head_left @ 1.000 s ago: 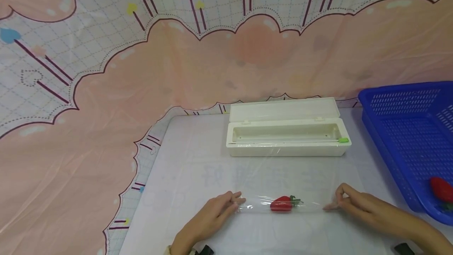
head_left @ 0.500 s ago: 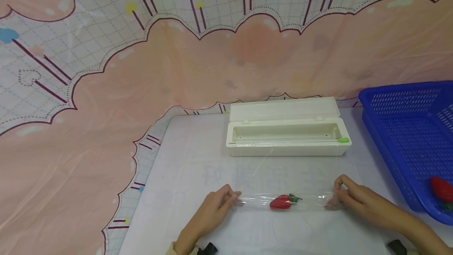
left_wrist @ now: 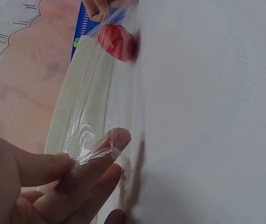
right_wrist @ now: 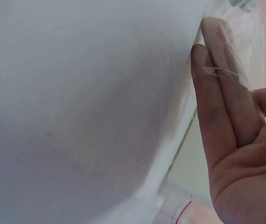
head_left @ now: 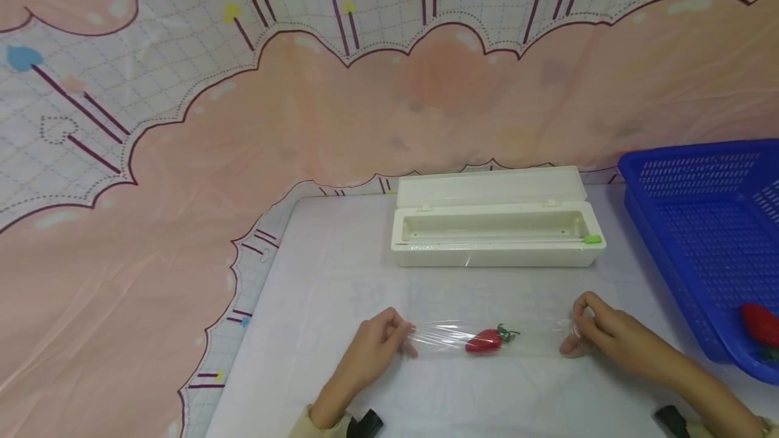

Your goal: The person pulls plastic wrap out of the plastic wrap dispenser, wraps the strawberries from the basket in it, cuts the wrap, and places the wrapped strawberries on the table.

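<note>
A red strawberry [head_left: 483,341] with a green leafy top lies wrapped in a strip of clear cling film [head_left: 441,334], low over the white table. My left hand [head_left: 376,349] pinches the film's left end between thumb and finger, other fingers spread beneath it in the left wrist view. At the opposite end my right hand [head_left: 615,336] pinches the film between thumb and forefinger, with two fingers [right_wrist: 217,93] extended under it. The film is stretched between both hands, creased most strongly on the left. In the left wrist view the strawberry [left_wrist: 116,43] shows through it.
Behind the hands stands a white cling film dispenser box [head_left: 496,255] with its lid raised and a green slider [head_left: 592,239]. On the right is a blue perforated basket [head_left: 669,269] holding another strawberry [head_left: 761,323]. A patterned cloth [head_left: 365,120] covers the background.
Both hands have risen slightly, the left now pinching the film's end more upright. The film has spread wider and tauter, and the strawberry has shifted slightly upward in the head view.
</note>
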Tool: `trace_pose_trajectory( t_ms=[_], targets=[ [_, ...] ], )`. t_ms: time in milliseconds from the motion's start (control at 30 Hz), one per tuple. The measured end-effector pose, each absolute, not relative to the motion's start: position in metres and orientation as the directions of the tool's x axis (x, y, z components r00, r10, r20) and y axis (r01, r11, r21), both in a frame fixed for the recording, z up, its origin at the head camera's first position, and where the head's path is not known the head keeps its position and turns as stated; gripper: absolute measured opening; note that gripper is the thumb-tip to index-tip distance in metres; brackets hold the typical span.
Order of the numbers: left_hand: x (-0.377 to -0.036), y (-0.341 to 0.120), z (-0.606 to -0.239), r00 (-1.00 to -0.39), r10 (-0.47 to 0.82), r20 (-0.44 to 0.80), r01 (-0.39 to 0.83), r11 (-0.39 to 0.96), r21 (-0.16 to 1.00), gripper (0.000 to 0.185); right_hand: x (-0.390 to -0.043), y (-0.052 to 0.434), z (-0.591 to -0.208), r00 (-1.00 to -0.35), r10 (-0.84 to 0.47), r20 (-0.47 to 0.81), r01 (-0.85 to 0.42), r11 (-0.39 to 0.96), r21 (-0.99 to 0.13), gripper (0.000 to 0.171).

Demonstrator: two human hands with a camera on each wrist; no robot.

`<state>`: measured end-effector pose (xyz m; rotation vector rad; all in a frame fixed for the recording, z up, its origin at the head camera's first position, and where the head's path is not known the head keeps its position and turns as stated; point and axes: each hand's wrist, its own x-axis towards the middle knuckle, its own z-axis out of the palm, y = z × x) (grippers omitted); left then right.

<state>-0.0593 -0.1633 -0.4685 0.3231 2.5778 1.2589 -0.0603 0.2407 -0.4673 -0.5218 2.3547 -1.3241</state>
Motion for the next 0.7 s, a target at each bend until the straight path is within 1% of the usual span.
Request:
trace_pose_trajectory(
  t_ms=[233,467,700],
  targets=[
    [-0.062,-0.157,-0.467,-0.961,0.237,-0.145,0.036,0.624,0.781,0.018,-0.060,0.240,-0.469,-0.866,-0.477,-0.150,-0.128,0.501,-0.856,0.007],
    [-0.065,-0.152,-0.467,-0.973,0.196,-0.124,0.027,0.628,0.778,0.015,-0.060,0.239,-0.470,-0.886,-0.449,-0.118,-0.176,0.560,-0.810,0.006],
    [-0.067,-0.150,-0.467,-0.979,0.171,-0.112,0.022,0.633,0.774,0.012,-0.060,0.236,-0.470,-0.900,-0.414,-0.139,-0.141,0.578,-0.804,0.005]
  ],
)
